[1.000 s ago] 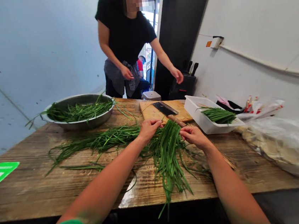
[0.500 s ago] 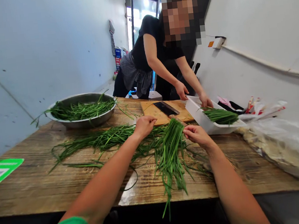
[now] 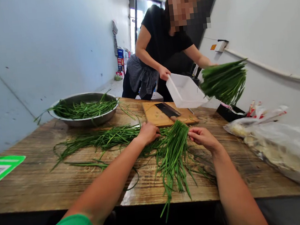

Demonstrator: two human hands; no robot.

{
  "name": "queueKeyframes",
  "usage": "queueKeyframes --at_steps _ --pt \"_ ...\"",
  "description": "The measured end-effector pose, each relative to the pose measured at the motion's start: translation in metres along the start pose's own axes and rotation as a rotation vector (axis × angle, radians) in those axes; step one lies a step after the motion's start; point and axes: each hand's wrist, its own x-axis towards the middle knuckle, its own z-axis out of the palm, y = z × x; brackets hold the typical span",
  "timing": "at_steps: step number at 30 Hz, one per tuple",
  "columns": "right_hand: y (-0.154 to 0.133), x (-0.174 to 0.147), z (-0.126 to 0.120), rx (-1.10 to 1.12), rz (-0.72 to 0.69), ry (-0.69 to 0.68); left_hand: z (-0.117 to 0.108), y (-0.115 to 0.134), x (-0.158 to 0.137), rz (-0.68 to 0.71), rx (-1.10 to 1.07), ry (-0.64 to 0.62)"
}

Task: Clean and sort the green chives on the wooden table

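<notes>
A bunch of garlic chives (image 3: pixel 171 153) lies on the wooden table, its leaf tips hanging past the front edge. At the top right of this bunch, my right hand (image 3: pixel 202 138) is closed in a pinch on the chives at its side. My left hand (image 3: pixel 150 131) is lowered onto a loose pile of chives (image 3: pixel 109 137), fingers curled; what they hold, if anything, is hidden. Across the table a co-worker's hand (image 3: pixel 164 72) grips a white plastic bin (image 3: pixel 183 89). The co-worker's other arm holds up a thick bundle of chives (image 3: pixel 224 81).
A steel basin (image 3: pixel 86 120) of chives stands at the back left. Behind my hands a cleaver (image 3: pixel 167 110) rests on a cutting board (image 3: pixel 150 117). Clear plastic bags (image 3: pixel 279 145) fill the right side, beside a black box (image 3: pixel 229 113). A green QR card (image 3: pixel 3 169) is at left.
My left hand has come down onto the pile, while my right hand stays by the bunch. The co-worker has lifted the bundle out of the bin and raised the bin off the table.
</notes>
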Motion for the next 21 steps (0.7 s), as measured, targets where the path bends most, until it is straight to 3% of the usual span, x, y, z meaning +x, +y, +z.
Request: queueKeyframes --at_steps 6,13,16,18,21 --pt "0.001 0.000 -0.002 0.011 0.018 -0.010 0.001 0.002 -0.003 -0.082 -0.039 0.033" --pt "0.001 0.000 -0.002 -0.002 0.012 0.004 -0.020 0.005 0.002 -0.202 -0.705 0.118" --pt "0.000 0.001 0.000 -0.002 0.003 0.003 -0.024 0.010 0.001 -0.195 -0.943 0.096" --pt "0.000 0.001 0.001 -0.003 -0.006 -0.001 -0.024 0.014 0.002 -0.180 -0.962 0.089" --pt "0.000 0.001 0.002 -0.004 -0.018 0.017 -0.021 0.017 0.003 -0.182 -0.802 0.180"
